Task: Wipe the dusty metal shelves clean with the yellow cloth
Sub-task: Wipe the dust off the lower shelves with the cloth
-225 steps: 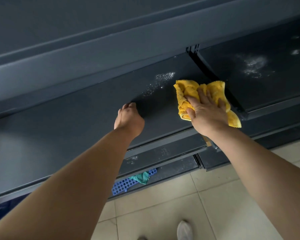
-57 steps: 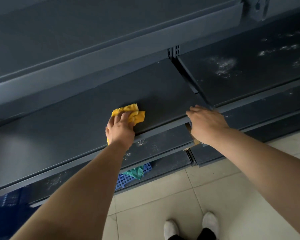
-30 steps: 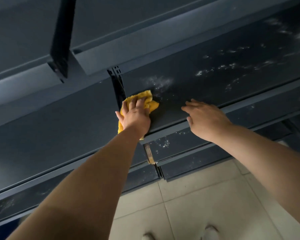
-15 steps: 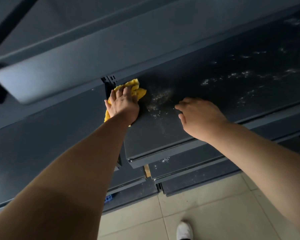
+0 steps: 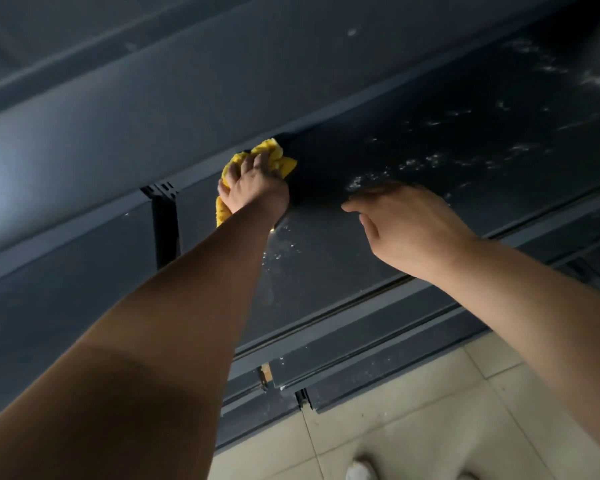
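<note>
Just the head cam, so one angle. The left hand [image 5: 253, 188] has the yellow cloth [image 5: 278, 161] bunched under curled fingers and pressed against the back of the metal shelf [image 5: 329, 289]. The right hand [image 5: 406, 230] holds nothing. Its fingers are loose and a bit bent over the same shelf, and I can't tell if it touches.

Key bit: the white dust [image 5: 413, 164] lies to the right of the cloth, strung out along the shelf's length. A smaller patch [image 5: 281, 251] sits by the left wrist. The right hand is nearer the dust, but the cloth's in the left, so I'd guess a rightward sweep.
</note>
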The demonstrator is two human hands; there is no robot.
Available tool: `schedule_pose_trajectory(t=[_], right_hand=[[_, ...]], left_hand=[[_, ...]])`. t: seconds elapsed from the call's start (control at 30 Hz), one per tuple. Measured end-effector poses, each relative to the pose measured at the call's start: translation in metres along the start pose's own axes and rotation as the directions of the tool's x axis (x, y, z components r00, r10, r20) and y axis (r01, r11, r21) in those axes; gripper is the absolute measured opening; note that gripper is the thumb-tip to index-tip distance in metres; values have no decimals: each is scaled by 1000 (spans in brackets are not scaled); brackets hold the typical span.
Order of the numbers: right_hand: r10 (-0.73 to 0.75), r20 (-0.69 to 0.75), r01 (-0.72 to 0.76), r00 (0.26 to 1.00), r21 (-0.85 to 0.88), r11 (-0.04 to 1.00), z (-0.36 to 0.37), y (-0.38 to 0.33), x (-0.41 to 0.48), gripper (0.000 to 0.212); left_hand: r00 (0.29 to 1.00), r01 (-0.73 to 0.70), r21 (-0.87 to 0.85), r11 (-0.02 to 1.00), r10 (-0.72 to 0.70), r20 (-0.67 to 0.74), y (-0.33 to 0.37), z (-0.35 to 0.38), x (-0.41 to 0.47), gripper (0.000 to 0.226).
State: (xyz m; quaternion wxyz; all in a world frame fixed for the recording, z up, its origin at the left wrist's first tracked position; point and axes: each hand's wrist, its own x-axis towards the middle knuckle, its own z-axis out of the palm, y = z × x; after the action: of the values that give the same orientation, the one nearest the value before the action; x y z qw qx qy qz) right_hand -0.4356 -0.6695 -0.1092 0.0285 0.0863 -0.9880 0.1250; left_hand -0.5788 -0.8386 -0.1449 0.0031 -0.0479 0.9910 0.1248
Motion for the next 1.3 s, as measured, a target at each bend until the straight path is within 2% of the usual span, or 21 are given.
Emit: schedule_pose_trajectory(t=[0.17,0.37,0.47,0.57,0.77,0.87,1.0,1.13,1.3], right_hand=[[38,-26,-39,999,-44,998,-12,43,-15,43],[28,-36,-29,999,-24,999,-21,72,-26,41],[4,-20,-5,1000,-29,1000,-25,70,-28,42],[-35,16,36,999,-53,998,-25,63,-29,46],[-99,95,105,991,-52,993,-14,44,-31,49],[-117,109,124,987,-51,991,-9,34,-33,47],[-126,140,139,982,-90,986,-6,27,-36,38],[-138,182,159,974,-106,981,-8,26,-36,39],[-161,200,178,967,-70,982,-15,35,-35,40]], left_hand=[[998,-19,3,1000,19,60,55,8,0,52],[964,-216,-7,976,214,158,117,15,-23,51],[925,-326,-23,945,324,198,119,7,-37,49],[904,-370,2,929,360,230,99,-7,-38,46],[981,-177,36,984,174,84,13,-12,-21,47],[996,-89,93,992,86,36,-28,-18,-32,47],[997,-40,60,997,44,-66,-68,-19,-55,46],[994,69,12,998,-67,-89,-70,-18,-86,49],[972,232,-48,972,-234,-36,-16,-15,-116,65]])
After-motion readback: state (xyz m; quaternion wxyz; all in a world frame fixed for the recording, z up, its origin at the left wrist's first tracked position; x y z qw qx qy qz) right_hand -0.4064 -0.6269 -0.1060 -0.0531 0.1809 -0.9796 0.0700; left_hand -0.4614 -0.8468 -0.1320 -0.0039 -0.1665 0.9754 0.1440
